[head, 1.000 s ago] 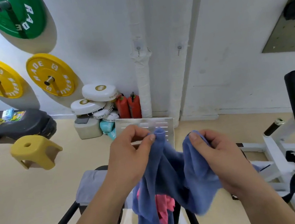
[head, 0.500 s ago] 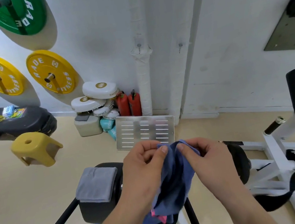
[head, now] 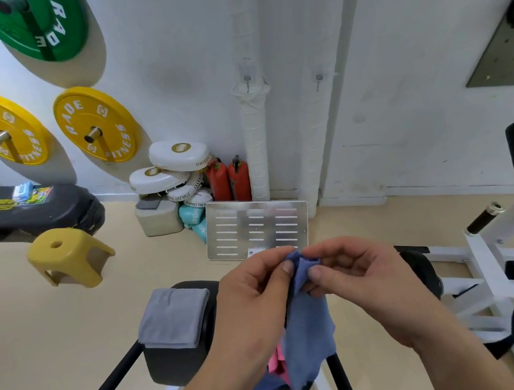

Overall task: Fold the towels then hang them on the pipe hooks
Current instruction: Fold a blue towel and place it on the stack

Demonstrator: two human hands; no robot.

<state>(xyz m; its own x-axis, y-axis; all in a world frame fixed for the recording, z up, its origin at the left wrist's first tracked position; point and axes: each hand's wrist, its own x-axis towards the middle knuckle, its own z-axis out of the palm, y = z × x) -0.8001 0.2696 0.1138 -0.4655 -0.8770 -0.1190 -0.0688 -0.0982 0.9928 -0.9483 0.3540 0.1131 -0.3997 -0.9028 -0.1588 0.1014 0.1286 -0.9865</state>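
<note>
Pinching blue towel [head: 306, 316] corners together, left hand [head: 253, 301] meeting right hand [head: 361, 279]

Blue towel [head: 306, 326] pinched at top corners between both hands, hanging limp in vertical folds below. Pink towel [head: 276, 363] partly hidden behind it. Grey towel [head: 174, 317] folded flat, left of hands.

Yellow plates [head: 96, 124] on wall: "RADE FITNESS". Green plate [head: 42, 25]: "RADE". White boxing pads [head: 179, 153] read "BOXING", "STARLIGHT"; rest too small to read
</note>
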